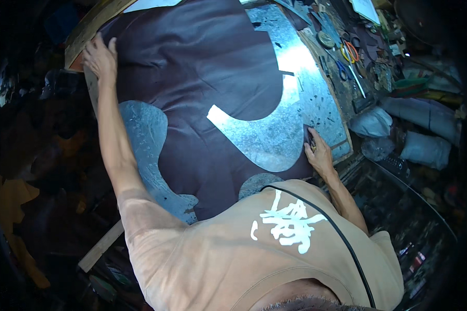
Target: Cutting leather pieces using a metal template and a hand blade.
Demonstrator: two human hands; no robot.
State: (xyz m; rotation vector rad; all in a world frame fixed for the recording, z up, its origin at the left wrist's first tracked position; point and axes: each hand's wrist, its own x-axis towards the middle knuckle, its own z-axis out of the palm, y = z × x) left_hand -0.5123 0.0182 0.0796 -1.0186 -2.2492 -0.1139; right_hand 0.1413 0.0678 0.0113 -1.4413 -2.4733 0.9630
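A large dark brown leather sheet (202,57) with curved cut-outs along its edges lies spread over the worktable, with shallow wrinkles across it. My left hand (101,58) reaches to its far left edge, fingers spread. At the right edge, my right hand (320,154) has thumb and fingers closed about the leather's border; the fingertips partly hide the grip. The bare metal tabletop (142,137) shows through a curved gap on the left. Another curved gap at centre right exposes bright metal surface (267,137).
At the far right, orange-handled scissors (351,52), blue-handled scissors (342,71) and a round tin (325,40) lie among scraps. Plastic-wrapped bundles (425,149) sit beyond the table's right side. A wooden board (75,49) edges the far left. A black cable (342,236) runs over my shirt.
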